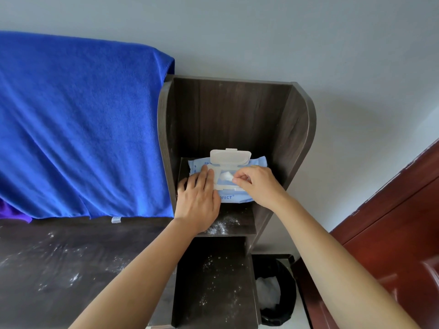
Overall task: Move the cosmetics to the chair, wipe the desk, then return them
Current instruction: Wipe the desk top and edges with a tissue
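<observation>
Pulling a wipe seems the step in hand, ahead of wiping. The left hand (198, 198), fingers straight, presses the pale-blue soft plastic wipe pack (237, 198) on the dark wooden shelf (237, 222). At its 3 o'clock the right hand (257, 184) pinches the white tissue tuft (225, 175). No cosmetics show; the dusty dark wooden desk top (71, 257) lies at 7 o'clock. The next move likely calls for drawing the tuft upward with the pack held down.

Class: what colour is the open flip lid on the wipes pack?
The flip lid is white; the head view shows it best.
</observation>
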`<state>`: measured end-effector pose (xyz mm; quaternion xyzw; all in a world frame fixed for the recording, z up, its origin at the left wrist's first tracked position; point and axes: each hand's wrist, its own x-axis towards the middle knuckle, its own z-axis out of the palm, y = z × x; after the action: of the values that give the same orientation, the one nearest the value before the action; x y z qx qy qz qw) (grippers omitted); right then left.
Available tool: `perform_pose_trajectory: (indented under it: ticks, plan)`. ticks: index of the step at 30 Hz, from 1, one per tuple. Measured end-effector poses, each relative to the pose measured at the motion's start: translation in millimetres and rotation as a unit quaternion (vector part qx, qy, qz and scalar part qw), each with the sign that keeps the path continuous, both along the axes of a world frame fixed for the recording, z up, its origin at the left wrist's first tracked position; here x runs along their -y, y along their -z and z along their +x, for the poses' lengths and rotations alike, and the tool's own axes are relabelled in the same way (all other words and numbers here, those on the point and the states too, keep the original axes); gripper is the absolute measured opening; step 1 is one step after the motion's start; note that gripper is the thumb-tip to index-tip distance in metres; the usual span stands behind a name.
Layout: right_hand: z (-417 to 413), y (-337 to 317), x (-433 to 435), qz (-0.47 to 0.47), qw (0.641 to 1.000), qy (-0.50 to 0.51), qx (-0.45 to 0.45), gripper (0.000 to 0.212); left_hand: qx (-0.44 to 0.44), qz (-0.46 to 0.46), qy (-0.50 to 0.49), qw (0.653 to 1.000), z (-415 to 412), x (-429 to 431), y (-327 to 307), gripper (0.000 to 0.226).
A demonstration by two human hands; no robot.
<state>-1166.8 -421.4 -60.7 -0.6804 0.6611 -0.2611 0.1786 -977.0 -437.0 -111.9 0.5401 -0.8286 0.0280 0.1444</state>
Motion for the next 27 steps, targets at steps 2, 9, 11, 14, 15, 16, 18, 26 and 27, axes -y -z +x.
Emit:
perform_pose_trajectory:
  ticks: [2,9,11,14,15,16,18,26,27]
  plan:
    - [-3,0,-3,-0.002,1.000,0.015,0.011,0.021,0.001,0.000,-0.001,1.000,0,0,0,0.061]
    - [3,-3,2,-0.014,0.997,0.067,0.026,0.020,0.009,0.008,-0.002,1.000,-2,0,-1,0.063]
    - [3,-7,3,-0.032,0.993,0.079,0.076,0.014,0.010,0.014,-0.003,1.000,-2,0,-3,0.064]
    - [2,-10,2,-0.058,0.985,0.096,0.128,0.014,0.011,0.022,-0.003,1.000,-2,1,-5,0.066]
    - [2,-10,1,-0.061,0.983,0.098,0.141,0.014,0.011,0.023,-0.002,1.000,-2,1,-6,0.067]
    - [2,-10,1,-0.065,0.980,0.101,0.160,0.015,0.010,0.023,-0.002,1.000,-2,1,-6,0.067]
    - [3,-6,-1,-0.067,0.966,0.109,0.224,0.015,0.008,0.024,-0.001,1.000,-2,1,-7,0.067]
    - [13,-36,-2,-0.095,0.832,0.182,0.515,0.018,0.005,0.026,-0.004,1.000,-3,3,-7,0.067]
    - [14,-40,-2,-0.105,0.843,0.171,0.499,0.017,0.005,0.028,-0.005,1.000,-3,3,-7,0.066]
